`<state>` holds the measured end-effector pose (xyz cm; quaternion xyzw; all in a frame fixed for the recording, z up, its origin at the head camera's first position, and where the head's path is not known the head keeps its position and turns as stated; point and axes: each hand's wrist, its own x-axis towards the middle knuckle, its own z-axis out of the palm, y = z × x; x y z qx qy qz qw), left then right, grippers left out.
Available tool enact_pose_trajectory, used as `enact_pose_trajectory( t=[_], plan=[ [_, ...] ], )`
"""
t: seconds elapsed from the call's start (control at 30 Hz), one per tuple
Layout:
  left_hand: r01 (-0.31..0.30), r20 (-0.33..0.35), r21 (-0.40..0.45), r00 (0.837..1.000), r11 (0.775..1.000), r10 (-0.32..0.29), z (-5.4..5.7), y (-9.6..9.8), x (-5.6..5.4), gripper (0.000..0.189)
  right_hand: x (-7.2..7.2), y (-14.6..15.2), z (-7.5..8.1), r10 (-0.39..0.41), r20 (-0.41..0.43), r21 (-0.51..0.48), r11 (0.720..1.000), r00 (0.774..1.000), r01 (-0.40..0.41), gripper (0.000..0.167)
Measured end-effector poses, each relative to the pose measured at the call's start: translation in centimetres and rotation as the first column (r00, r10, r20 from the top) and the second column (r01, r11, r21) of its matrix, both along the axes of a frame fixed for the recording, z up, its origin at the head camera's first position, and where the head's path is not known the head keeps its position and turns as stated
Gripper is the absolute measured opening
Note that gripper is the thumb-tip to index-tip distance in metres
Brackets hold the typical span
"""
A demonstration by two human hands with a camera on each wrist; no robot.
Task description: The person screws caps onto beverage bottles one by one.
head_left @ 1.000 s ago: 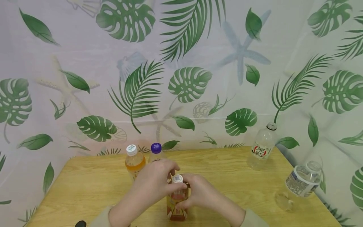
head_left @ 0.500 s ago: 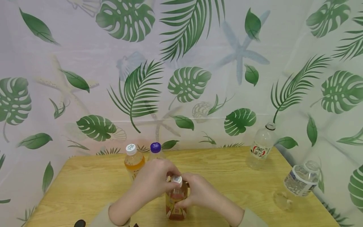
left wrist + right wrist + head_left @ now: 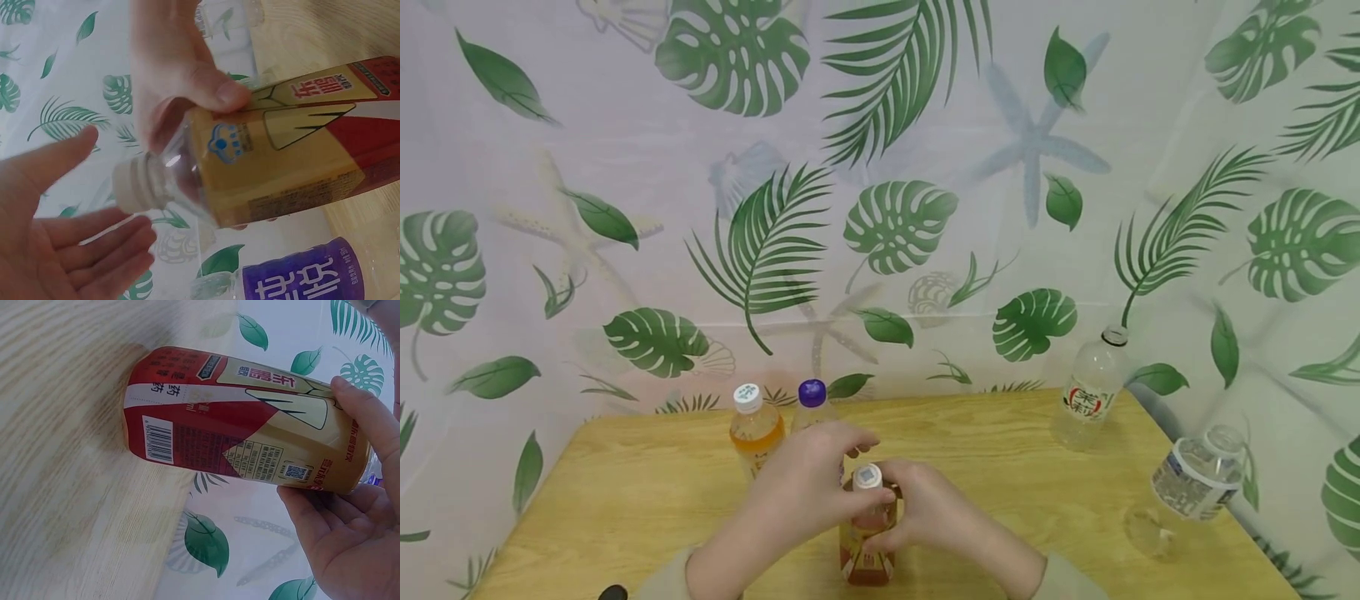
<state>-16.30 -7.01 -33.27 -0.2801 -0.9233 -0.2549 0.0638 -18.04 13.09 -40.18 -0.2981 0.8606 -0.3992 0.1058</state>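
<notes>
A drink bottle (image 3: 868, 568) with a red and gold label stands upright on the table at front centre, its white cap (image 3: 130, 185) on the neck. My right hand (image 3: 928, 504) grips it around the upper body, thumb on one side and fingers on the other, as the right wrist view shows. At the cap is my left hand (image 3: 808, 475), thumb and fingers spread apart. In the left wrist view the left thumb is clear of the cap, while the fingertips lie close to its lower edge; whether they touch, I cannot tell.
Behind the left hand stand a white-capped bottle of orange drink (image 3: 757, 433) and a purple-capped bottle (image 3: 812, 396). Two clear capless bottles are at the right: one upright at the back (image 3: 1090, 392), one nearer (image 3: 1195, 483). A dark round object (image 3: 613, 592) shows at the front-left edge.
Half a second ago the left fingers were closed in on the cap; now they are spread off it. The cap's printed top has turned. The right hand keeps its grip.
</notes>
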Motion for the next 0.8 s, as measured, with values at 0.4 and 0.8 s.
enact_pose_trajectory(
  t=[0.4,0.8],
  plan=[
    [-0.043,-0.035,0.007,0.998,0.999,0.043,-0.7,0.4,-0.3,0.023,0.1,-0.2,-0.1,-0.026,0.011,0.012,1.0,1.0,0.026,0.062],
    [0.169,0.097,0.134,0.978,0.976,-0.183,-0.6,-0.9,-1.0,0.02,0.2,-0.1,-0.1,-0.003,0.015,0.009,1.0,1.0,0.003,0.076]
  ],
)
